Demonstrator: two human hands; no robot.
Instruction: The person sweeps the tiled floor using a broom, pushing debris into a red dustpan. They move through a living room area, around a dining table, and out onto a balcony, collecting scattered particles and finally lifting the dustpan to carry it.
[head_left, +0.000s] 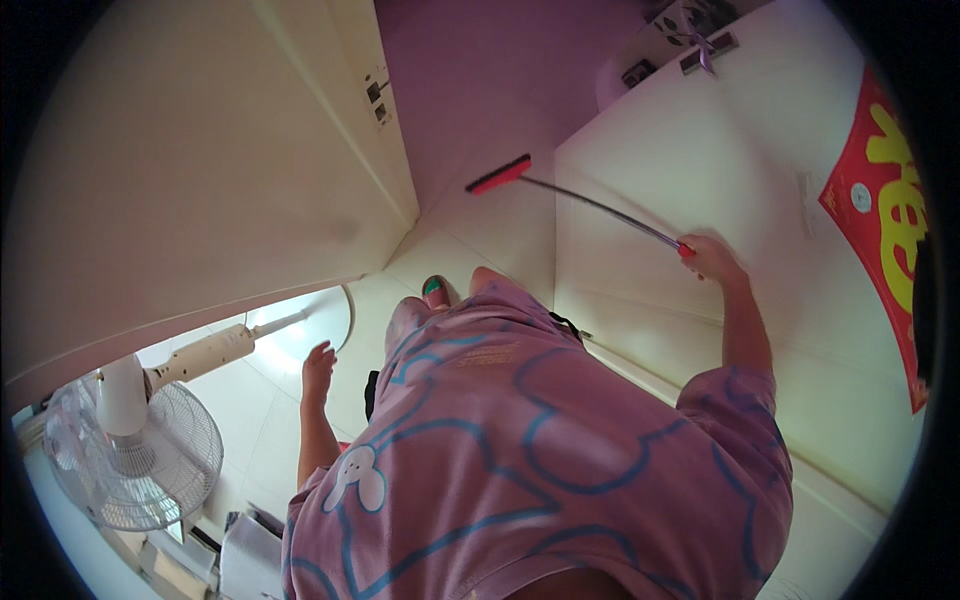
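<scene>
My right hand (709, 257) grips the red end of a long, thin dark handle (611, 212). At its far end is a red head with a black edge (499, 175), a floor brush or squeegee, held out ahead of my feet. Whether the head touches the floor, I cannot tell. My left hand (319, 366) hangs at my side with nothing in it, its fingers loosely bent and somewhat apart. The round base of a white standing fan (330, 319) is the thing nearest to it.
On the left a pale wall (225, 150) with switches or sockets (377, 101) ends in a corner. The fan's wire cage (180, 457) stands behind it. To the right runs a white panel (637, 180) with a red decoration (862, 150) bearing yellow writing. Purple-lit floor (480, 75) lies ahead.
</scene>
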